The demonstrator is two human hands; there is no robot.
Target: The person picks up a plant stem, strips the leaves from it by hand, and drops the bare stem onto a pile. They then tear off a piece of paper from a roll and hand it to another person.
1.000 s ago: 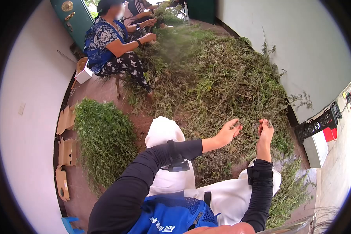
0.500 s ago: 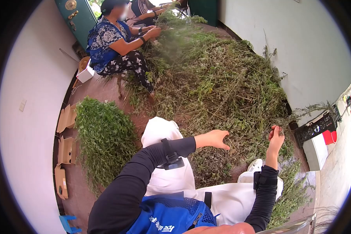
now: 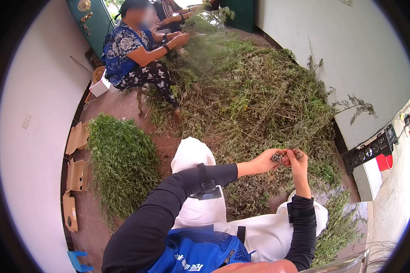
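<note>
My left hand (image 3: 268, 161) is closed around a clump of greyish, withered leaves (image 3: 277, 157). Right beside it and touching it, my right hand (image 3: 299, 164) is closed with its fingers bent, and more withered plant bits (image 3: 297, 153) show at its fingertips. Both hands are above the near right part of a large heap of cut plants (image 3: 255, 104). A leafy stalk (image 3: 355, 108) sticks out from the heap's right side against the wall; whether its lower end reaches my hands is hidden. Below my hands lies a darker patch of dry leaves (image 3: 246, 195).
A pile of greener plants (image 3: 120, 164) lies at left, beside open cardboard boxes (image 3: 77, 175). A seated person (image 3: 136, 54) handles plants at the upper left, with another person behind. At right are a black crate (image 3: 369, 149), a white box (image 3: 368, 179) and a red bucket (image 3: 384, 162).
My left hand has moved right and closed on withered leaves. My right hand has moved left to meet it. The leafy stalk at right has shifted upward.
</note>
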